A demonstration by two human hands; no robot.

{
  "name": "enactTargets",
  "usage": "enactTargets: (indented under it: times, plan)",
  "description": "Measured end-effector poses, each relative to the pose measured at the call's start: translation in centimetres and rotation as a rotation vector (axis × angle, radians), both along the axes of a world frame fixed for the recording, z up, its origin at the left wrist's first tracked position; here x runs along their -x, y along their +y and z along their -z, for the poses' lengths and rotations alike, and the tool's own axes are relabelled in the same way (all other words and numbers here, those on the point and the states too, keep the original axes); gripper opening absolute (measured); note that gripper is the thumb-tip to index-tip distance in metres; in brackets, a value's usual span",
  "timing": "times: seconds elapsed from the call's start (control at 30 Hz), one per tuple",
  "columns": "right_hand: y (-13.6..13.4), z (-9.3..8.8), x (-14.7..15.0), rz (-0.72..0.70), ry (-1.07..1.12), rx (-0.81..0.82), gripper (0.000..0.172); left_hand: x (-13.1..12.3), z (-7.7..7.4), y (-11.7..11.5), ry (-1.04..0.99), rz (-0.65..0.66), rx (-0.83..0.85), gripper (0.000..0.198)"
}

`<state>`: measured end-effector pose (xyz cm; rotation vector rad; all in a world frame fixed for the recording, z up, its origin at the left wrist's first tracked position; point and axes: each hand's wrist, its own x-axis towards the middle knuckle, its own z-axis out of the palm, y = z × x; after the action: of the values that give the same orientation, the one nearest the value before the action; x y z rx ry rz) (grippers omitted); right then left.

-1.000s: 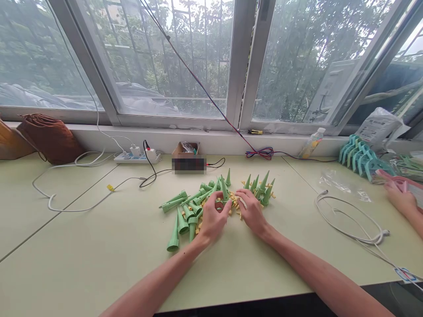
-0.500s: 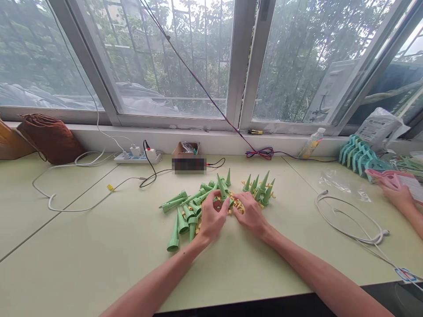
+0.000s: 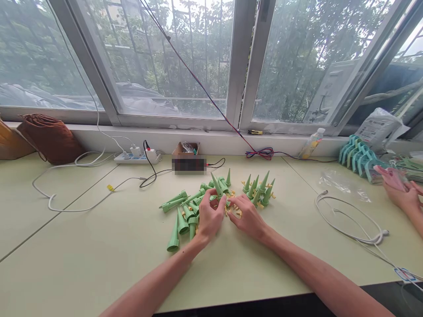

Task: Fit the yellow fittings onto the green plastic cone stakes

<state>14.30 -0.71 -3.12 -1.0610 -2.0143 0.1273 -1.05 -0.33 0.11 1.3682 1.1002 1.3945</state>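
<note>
A heap of green plastic cones (image 3: 185,210) lies on the pale green table (image 3: 99,246), mixed with small yellow pieces (image 3: 235,207). Several more green cones (image 3: 259,187) stand upright just behind. My left hand (image 3: 208,216) has its fingers curled around a green cone (image 3: 216,187) whose tip points up and away. My right hand (image 3: 247,215) rests on the yellow pieces beside it, fingertips pinched together on something I cannot make out. Both hands nearly touch at the middle of the heap.
A white power strip (image 3: 137,157) with cables, a small cardboard box (image 3: 187,152) and a brown bag (image 3: 49,137) sit along the window sill. A white cable (image 3: 350,220) loops at the right. Another person's hand (image 3: 401,196) holds a pink item near teal clips (image 3: 357,156).
My left hand has tilted the green cone a little to the left and my right hand has drawn closer to it. The other person's hand at the right has shifted its pink item.
</note>
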Motion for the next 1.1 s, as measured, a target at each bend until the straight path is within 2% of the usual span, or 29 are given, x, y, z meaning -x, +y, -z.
enactTargets:
  times: [0.23,0.43,1.1]
  plan:
    - [0.04,0.29,-0.06,-0.057,0.004,0.046,0.037,0.04,-0.15,-0.03,-0.016,0.007,0.021,0.035]
    - [0.11,0.45,0.03,-0.065,-0.046,0.069,0.035,-0.04,-0.15,-0.05,-0.013,0.004,0.017,0.036]
    - [0.46,0.64,0.10,-0.107,-0.115,0.028,0.009,0.01,0.19,0.00,0.007,0.015,0.028,0.036]
